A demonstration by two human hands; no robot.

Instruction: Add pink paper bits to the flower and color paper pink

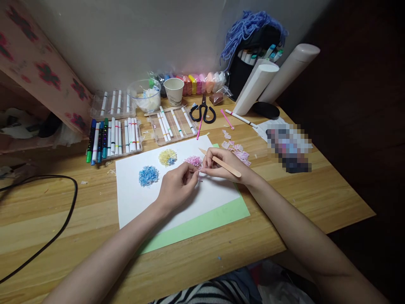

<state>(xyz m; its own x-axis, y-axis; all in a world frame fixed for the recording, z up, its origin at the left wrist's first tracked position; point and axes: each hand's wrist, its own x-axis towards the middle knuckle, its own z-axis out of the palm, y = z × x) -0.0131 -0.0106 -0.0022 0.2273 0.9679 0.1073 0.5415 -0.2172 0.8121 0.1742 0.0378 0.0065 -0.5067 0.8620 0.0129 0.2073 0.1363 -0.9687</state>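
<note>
My right hand [225, 164] is closed around a flat wooden craft stick [226, 166], which slants across the fingers. Its thumb and fingertip meet those of my left hand [179, 181] in a pinch, where a small pink scrap shows; the fingers partly hide it. Both hands are over a white sheet of paper [133, 207] lying on a green sheet [202, 226]. Three round clusters of crumpled bits sit on the white sheet: a blue cluster [148, 175], a yellow cluster [167, 157] with some blue, and a pink cluster [193, 160] just beyond my fingertips.
Pink scraps [240, 155] lie right of the sheets. Behind stand black-handled scissors [203, 113], a paper cup [174, 91], a clear bowl [144, 101] and trays of markers [126, 135]. White bottles [257, 86] stand back right; a black cable [74, 198] curves at left.
</note>
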